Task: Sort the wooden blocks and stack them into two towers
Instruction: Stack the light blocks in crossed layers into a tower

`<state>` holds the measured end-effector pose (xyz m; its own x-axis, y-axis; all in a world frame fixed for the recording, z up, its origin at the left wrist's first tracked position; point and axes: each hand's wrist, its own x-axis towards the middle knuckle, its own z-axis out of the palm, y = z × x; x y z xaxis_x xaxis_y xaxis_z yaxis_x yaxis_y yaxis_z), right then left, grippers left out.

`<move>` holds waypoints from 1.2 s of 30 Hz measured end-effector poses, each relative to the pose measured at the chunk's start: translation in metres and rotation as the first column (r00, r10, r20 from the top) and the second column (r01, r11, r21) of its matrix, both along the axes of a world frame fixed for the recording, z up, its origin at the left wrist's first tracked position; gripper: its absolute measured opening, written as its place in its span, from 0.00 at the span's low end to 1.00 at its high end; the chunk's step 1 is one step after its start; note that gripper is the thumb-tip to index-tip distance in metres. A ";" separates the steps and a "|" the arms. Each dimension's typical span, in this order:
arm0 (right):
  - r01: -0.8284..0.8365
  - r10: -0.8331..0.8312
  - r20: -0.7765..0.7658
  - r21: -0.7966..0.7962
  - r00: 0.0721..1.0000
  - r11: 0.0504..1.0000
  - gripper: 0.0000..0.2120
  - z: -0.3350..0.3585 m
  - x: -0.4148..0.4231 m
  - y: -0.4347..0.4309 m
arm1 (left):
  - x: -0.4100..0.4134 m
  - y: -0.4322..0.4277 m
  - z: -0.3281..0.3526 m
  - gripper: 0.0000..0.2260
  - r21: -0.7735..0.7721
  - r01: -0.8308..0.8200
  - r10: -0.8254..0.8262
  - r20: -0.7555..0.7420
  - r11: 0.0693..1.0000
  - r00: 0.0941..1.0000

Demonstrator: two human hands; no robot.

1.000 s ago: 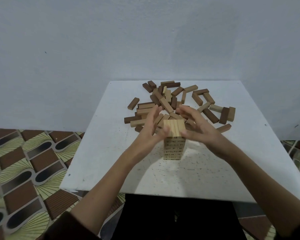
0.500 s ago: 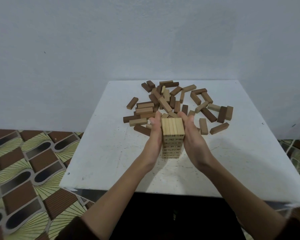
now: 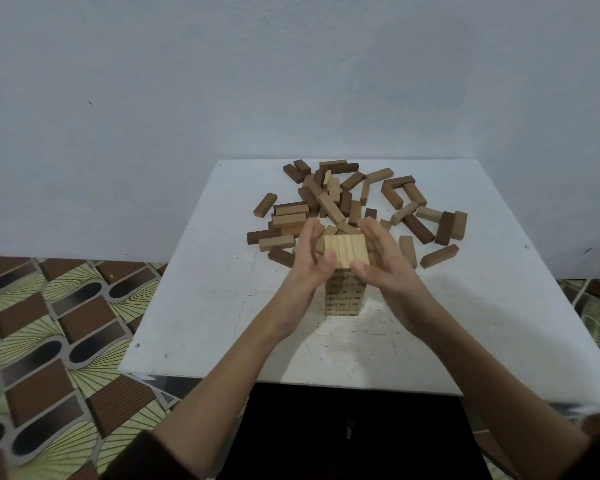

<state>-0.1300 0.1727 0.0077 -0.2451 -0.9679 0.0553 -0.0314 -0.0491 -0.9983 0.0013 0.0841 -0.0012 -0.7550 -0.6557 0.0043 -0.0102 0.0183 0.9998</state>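
White table [image 3: 205, 306]: loose blocks [image 3: 343, 202] behind light tower [image 3: 343, 296]. Left hand [image 3: 309, 258], right hand [image 3: 385, 265] flat-fingered, flanking tower top, gripping nothing. Square top layer with gentle, even pressure.

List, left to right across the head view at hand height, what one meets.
patterned floor → white table → left hand → light-wood tower → right hand → tan block lying slanted on the table
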 end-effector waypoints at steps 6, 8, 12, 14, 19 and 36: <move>-0.021 0.029 -0.198 0.043 0.980 0.999 0.41 0.001 -0.028 0.006 | 0.012 -0.022 -0.009 0.53 -0.163 0.079 -0.070 0.059 0.983 0.996; -0.027 0.036 -0.221 0.040 0.975 0.999 0.41 0.002 -0.030 0.005 | 0.011 -0.026 -0.009 0.51 -0.193 0.084 -0.070 0.082 0.978 0.994; -0.033 0.045 -0.259 0.053 0.965 0.998 0.41 0.004 -0.032 0.002 | 0.007 -0.027 -0.006 0.51 -0.208 0.067 -0.047 0.098 0.976 0.994; -0.028 0.043 -0.269 0.056 0.962 0.998 0.42 0.005 -0.032 0.001 | 0.006 -0.027 -0.006 0.51 -0.219 0.057 -0.032 0.113 0.974 0.993; -0.022 0.037 -0.286 0.056 0.957 0.998 0.40 0.005 -0.032 -0.001 | 0.003 -0.029 -0.010 0.49 -0.227 0.047 -0.023 0.108 0.973 0.994; -0.018 0.036 -0.347 0.054 0.937 0.998 0.41 0.006 -0.030 -0.003 | 0.003 -0.027 -0.010 0.49 -0.206 -0.007 0.018 0.052 0.979 0.998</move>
